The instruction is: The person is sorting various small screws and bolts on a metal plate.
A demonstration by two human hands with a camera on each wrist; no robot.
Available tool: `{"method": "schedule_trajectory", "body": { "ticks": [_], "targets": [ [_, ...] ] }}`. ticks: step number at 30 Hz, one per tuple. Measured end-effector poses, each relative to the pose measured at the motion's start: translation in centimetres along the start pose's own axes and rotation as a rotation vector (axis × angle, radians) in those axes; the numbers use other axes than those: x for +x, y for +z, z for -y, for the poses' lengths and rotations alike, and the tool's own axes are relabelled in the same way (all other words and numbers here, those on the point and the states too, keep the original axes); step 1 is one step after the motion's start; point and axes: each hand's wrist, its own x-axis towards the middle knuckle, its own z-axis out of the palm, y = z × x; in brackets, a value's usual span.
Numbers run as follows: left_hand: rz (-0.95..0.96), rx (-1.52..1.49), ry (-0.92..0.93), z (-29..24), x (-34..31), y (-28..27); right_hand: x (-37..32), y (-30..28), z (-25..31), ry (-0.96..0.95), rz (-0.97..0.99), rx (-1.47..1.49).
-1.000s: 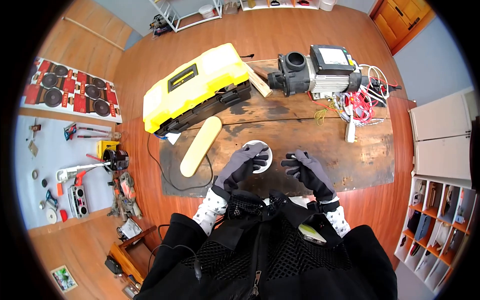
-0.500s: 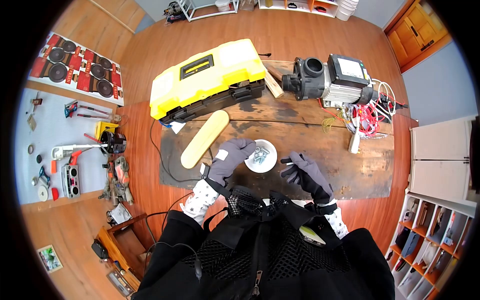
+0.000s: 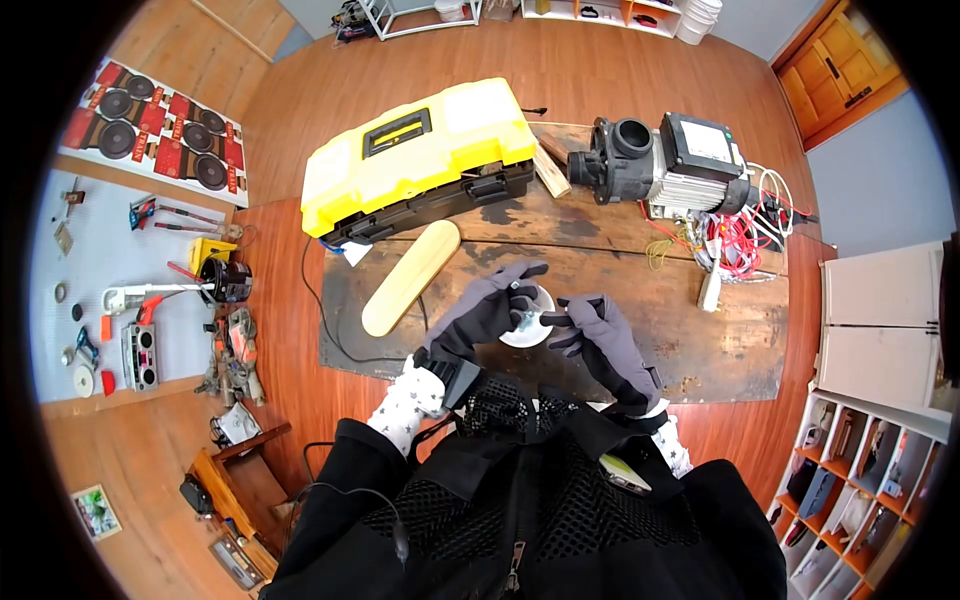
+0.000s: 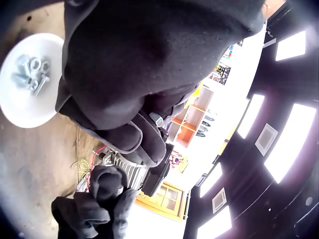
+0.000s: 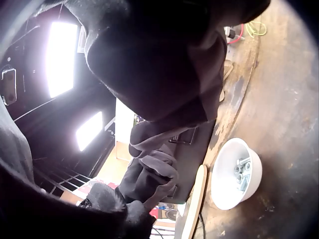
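Note:
My left hand (image 3: pixel 484 312), in a grey and black glove, pinches a small bolt; its hex head (image 4: pixel 156 119) shows between the fingertips in the left wrist view. Beside it, over the right side of the white bowl (image 3: pixel 524 338), my right hand (image 3: pixel 604 342) has its thumb and fingers bent together. A tiny metal piece (image 4: pixel 119 190) glints between its fingers in the left wrist view, its shape unclear. Loose bolts and nuts (image 5: pixel 242 172) lie in the bowl. The hands are close but apart.
A yellow toolbox (image 3: pixel 420 150) stands at the table's back left, a pale oval board (image 3: pixel 412 278) before it. At the back right are a pump motor (image 3: pixel 660 165) and tangled wires (image 3: pixel 738 245). A black cable runs left of the board.
My left hand has come from the bowl's left rim to over the bowl, with the bolt now visible in its fingers. My right hand has moved left, closer to it.

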Motion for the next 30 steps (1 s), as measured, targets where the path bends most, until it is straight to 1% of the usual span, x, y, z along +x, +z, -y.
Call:
{"method": "schedule_trajectory", "body": {
  "ticks": [2,4,6,8,9,11,15,17,21,23,26,30],
  "targets": [
    [-0.012,-0.022,-0.014,1.4,0.1,0.5,-0.2,0.5,0.4,-0.070,0.025,-0.017],
    [-0.065,-0.022,0.000,2.6,0.3,0.7,-0.6,0.8,1.3,-0.052,0.023,-0.068],
    [-0.076,-0.003,0.022,3.1,0.4,0.8,-0.8,1.1,1.9,-0.034,0.020,-0.120],
    [0.014,-0.033,0.008,3.3,0.4,0.7,-0.8,1.5,2.2,-0.026,-0.033,-0.126],
    [0.013,-0.035,0.008,3.2,0.2,1.0,-0.8,1.4,2.0,-0.024,-0.032,-0.126],
    [0.109,-0.126,0.012,2.9,-0.3,1.6,-0.4,1.0,1.3,-0.023,-0.086,-0.132],
    [0.163,-0.109,0.045,3.0,-0.4,1.0,0.0,0.3,0.6,-0.017,-0.113,-0.072],
    [0.344,-0.262,0.052,3.5,-0.1,0.1,0.0,0.3,0.6,-0.014,-0.114,-0.063],
    [0.319,-0.353,0.111,3.8,0.0,0.3,-0.3,0.4,0.9,-0.008,-0.113,-0.057],
    [0.281,-0.402,0.141,3.8,-0.2,0.6,-0.4,0.3,1.1,-0.034,-0.151,-0.047],
    [0.284,-0.367,0.165,4.2,-0.1,0.1,-0.2,-0.1,0.9,-0.085,-0.149,-0.058],
    [0.258,-0.303,0.154,3.8,-0.7,0.9,-0.4,0.6,0.9,-0.102,-0.144,-0.106]
  ]
}}
